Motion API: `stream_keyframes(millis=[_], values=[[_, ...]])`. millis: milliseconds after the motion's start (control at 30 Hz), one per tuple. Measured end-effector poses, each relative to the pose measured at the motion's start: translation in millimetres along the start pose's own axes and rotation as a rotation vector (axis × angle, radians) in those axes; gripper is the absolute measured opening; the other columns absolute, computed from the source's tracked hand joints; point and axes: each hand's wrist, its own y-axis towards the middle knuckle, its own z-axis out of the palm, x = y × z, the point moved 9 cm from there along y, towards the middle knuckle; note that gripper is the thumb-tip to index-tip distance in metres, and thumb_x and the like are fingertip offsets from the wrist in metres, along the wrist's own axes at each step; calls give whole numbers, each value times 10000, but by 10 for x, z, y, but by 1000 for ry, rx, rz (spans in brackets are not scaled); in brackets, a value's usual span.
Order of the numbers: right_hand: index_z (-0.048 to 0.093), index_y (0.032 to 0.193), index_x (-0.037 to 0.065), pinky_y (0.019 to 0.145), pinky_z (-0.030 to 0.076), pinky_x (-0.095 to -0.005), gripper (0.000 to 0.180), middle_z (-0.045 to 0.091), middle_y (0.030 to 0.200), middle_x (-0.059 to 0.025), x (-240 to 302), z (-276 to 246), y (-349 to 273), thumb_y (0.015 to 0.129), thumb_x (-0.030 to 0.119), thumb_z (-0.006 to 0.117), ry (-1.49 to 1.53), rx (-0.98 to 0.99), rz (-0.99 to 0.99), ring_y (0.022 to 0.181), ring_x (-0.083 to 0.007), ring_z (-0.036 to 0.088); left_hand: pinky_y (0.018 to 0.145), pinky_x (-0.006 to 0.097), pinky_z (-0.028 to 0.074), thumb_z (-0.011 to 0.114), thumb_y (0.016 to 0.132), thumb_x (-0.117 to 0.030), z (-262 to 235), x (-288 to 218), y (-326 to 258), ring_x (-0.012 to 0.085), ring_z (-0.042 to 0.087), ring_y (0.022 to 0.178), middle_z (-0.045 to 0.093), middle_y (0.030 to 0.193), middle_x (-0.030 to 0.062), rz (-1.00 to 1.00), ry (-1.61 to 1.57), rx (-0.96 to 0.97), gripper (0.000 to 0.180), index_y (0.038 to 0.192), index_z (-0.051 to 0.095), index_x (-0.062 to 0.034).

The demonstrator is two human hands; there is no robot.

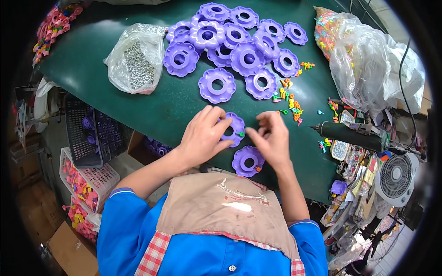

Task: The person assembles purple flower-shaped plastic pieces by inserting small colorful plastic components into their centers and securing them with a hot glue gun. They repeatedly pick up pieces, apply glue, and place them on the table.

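Observation:
My left hand [206, 133] grips the left side of a purple flower-shaped plastic ring [237, 123], its fingers over the rim and its thumb below. A small green plastic piece [241, 134] sits on the ring's right side. Close by on the right, my right hand [272, 140] is slightly blurred, its thumb near the green piece and its fingers bent. I see nothing between that thumb and the fingers. A second purple flower-shaped ring [239, 166] lies nearer to me, with an orange piece [258, 169] at its lower right.
More purple rings [217, 86] cover the far part of the green table [138, 108]. Small coloured pieces [294, 108] lie scattered to the right. A bag of screws [139, 66] stands left. A dark power screwdriver [350, 135] and a fan [397, 177] are at right.

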Motion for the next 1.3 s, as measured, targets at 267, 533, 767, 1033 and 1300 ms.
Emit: stream_keyframes(millis=[267, 533, 767, 1033, 1300], values=[[717, 1066, 24, 749, 562, -402, 128, 657, 976, -140, -59, -371, 194, 939, 39, 713, -408, -71, -264, 829, -335, 700, 880, 442, 535, 834, 817, -100, -454, 245, 267, 345, 629, 1033, 638, 1119, 148, 42, 92, -253, 398, 1182, 713, 2], [740, 1000, -5, 684, 600, -301, 138, 695, 998, -79, 253, -46, 284, 874, -60, 731, -3, 88, -228, 853, -182, 726, 939, 443, 514, 855, 764, -112, -324, 466, 261, 320, 613, 1073, 626, 1142, 97, 31, 121, -8, 519, 1242, 661, -57], [756, 982, 94, 799, 501, -370, 238, 750, 996, -13, 645, 521, 404, 763, 33, 823, -230, 148, -825, 849, -190, 689, 955, 445, 523, 859, 740, -75, -381, 486, 210, 333, 621, 1105, 646, 1186, 108, 67, 6, 137, 577, 1284, 668, -53], [778, 1174, 78, 893, 504, -386, 399, 654, 1282, -127, 628, 415, 244, 780, 25, 820, -389, 141, -834, 1021, -276, 654, 946, 442, 517, 872, 728, -95, -397, 515, 227, 329, 610, 1088, 635, 1170, 109, 99, 26, 191, 551, 1243, 683, -46], [726, 1154, -15, 725, 559, -357, 265, 652, 1033, -131, -121, -565, 124, 891, -40, 748, -353, -175, -278, 810, -232, 676, 913, 443, 525, 841, 782, -111, -414, 322, 498, 328, 615, 1074, 628, 1122, 119, 178, 16, 147, 466, 1215, 684, -40]])
